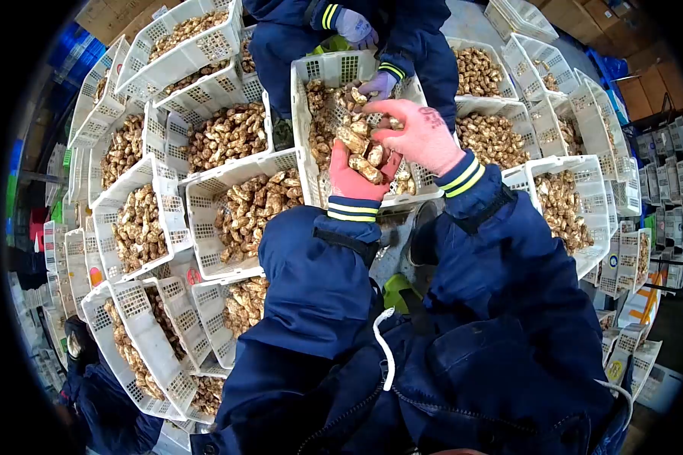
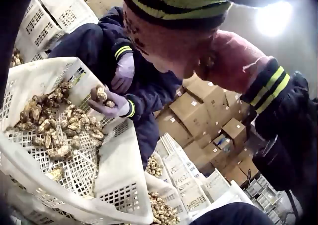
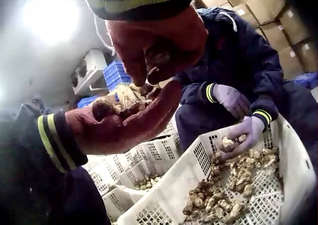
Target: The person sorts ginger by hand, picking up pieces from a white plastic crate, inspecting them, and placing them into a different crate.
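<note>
My left hand, in a pink glove, is palm up over the crate and holds several brown-and-cream mushrooms between thumb and fingers. Just above it, my pink-gloved right hand has its fingers bent around a dark mushroom, partly hidden in the palm. Beneath both hands stands a white perforated crate with loose mushrooms on its floor. Across from me, another person's purple-gloved hand holds mushrooms at the crate, while their other gloved hand rests near their lap.
White crates of mushrooms crowd the left side, some stacked. More crates stand at the right. Cardboard boxes are piled behind the other person. Another person in dark clothing is at the lower left.
</note>
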Demonstrator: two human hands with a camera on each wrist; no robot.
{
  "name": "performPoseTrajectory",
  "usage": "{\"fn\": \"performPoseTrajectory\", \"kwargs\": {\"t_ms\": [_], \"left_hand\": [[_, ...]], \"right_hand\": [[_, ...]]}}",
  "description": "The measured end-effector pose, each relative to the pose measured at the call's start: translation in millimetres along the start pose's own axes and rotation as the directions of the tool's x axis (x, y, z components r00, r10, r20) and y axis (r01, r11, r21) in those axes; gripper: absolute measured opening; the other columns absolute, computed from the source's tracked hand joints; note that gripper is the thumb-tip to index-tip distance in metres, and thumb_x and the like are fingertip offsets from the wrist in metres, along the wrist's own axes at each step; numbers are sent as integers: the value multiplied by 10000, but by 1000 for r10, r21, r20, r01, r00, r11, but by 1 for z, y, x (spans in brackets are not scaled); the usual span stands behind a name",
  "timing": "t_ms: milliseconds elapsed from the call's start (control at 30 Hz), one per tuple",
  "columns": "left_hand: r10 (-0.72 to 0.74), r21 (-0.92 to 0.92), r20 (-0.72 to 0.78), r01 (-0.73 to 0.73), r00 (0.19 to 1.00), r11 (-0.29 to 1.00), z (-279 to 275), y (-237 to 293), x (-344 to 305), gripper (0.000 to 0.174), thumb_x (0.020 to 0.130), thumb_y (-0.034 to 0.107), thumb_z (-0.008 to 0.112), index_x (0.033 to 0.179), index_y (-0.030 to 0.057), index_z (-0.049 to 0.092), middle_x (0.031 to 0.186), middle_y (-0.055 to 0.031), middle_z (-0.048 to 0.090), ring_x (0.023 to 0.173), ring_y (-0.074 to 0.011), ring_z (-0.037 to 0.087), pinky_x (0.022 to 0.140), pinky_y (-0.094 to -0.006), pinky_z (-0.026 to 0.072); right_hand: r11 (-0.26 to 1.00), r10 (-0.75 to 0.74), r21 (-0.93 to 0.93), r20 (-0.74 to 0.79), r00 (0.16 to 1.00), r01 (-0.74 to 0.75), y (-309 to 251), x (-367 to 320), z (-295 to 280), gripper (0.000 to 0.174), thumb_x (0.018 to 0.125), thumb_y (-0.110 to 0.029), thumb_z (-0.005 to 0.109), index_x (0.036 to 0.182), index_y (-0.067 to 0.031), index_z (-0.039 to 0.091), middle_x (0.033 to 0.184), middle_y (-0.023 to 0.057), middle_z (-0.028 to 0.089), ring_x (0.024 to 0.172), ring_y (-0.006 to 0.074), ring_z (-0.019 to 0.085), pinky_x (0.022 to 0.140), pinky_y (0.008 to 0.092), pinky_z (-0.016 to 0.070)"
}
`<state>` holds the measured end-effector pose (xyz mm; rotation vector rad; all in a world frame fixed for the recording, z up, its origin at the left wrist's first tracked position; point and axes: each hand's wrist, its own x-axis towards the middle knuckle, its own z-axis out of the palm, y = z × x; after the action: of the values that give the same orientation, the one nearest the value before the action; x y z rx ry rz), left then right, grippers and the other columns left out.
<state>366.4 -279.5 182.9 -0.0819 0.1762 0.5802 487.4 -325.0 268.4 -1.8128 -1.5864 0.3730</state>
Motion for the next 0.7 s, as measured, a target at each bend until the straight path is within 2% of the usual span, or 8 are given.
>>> {"fn": "performPoseTrajectory", "kwargs": {"t_ms": [100, 200, 233, 267, 367, 467, 600, 700], "left_hand": [[31, 61, -67, -27, 997, 998, 5, -5, -2, 496, 887, 460, 357, 1236, 119, 446, 1259, -127, 466, 1163, -310, 446, 957, -510, 359], [-3, 33, -47, 4, 999, 999, 4, -3, 1, 473, 883, 465, 369, 1169, 112, 504, 1176, -110, 525, 1102, -295, 490, 945, -484, 377], [-11, -2, -21, 10, 1000, 1000, 4, -2, 1, 461, 882, 469, 379, 1120, 112, 546, 1095, -88, 585, 1043, -275, 533, 930, -458, 396], [-10, -4, -20, 9, 1000, 1000, 6, -1, 1, 461, 882, 469, 379, 1120, 112, 546, 1095, -88, 585, 1043, -275, 533, 930, -458, 396], [43, -93, -178, -61, 983, 994, 9, -4, 0, 431, 889, 436, 398, 1105, 93, 544, 1131, -132, 560, 1092, -299, 500, 975, -493, 360], [56, -94, -154, -71, 987, 993, 9, -6, -1, 438, 892, 438, 391, 1119, 91, 530, 1162, -130, 539, 1091, -298, 498, 970, -492, 360], [33, -113, -84, -43, 996, 993, 3, -4, 0, 440, 892, 444, 391, 1123, 95, 525, 1153, -136, 540, 1106, -293, 485, 936, -483, 384], [34, -131, -67, -42, 997, 990, -2, -2, 1, 446, 893, 447, 391, 1152, 98, 488, 1213, -135, 489, 1149, -316, 457, 919, -497, 392]], "right_hand": [[946, -111, -289, 135, 985, 146, 0, 7, 9, 323, 759, -176, 601, 1074, -105, 594, 976, 111, 615, 848, 237, 606, 752, 304, 469], [990, 28, -143, 128, 991, -10, 2, 10, 3, 330, 760, -175, 600, 1085, -123, 595, 918, 102, 627, 818, 196, 612, 737, 295, 470], [909, 283, 255, 207, 936, -331, -12, 6, -8, 334, 766, -167, 605, 1089, -81, 595, 847, 82, 638, 788, 143, 606, 700, 262, 471], [658, 276, 639, 288, 917, -399, -10, 1, -17, 341, 802, -149, 593, 1120, -29, 568, 870, 45, 623, 750, 101, 583, 664, 219, 462], [263, 253, 928, 198, 947, -265, 15, -16, -16, 350, 874, -167, 556, 1191, -30, 501, 948, 25, 587, 767, 80, 552, 661, 198, 440], [129, 234, 970, 175, 956, -209, 19, -32, -13, 394, 913, -258, 490, 1257, -77, 427, 1125, 102, 544, 937, 158, 542, 712, 233, 439], [-347, 163, 925, 221, 961, -154, 11, -34, -3, 353, 942, -237, 418, 1236, -41, 407, 1116, 93, 537, 957, 169, 534, 833, 339, 448], [-283, 118, 948, 183, 976, -143, 7, -33, 1, 335, 930, -151, 436, 1238, -28, 397, 1121, 120, 529, 989, 204, 533, 865, 337, 448]]}}
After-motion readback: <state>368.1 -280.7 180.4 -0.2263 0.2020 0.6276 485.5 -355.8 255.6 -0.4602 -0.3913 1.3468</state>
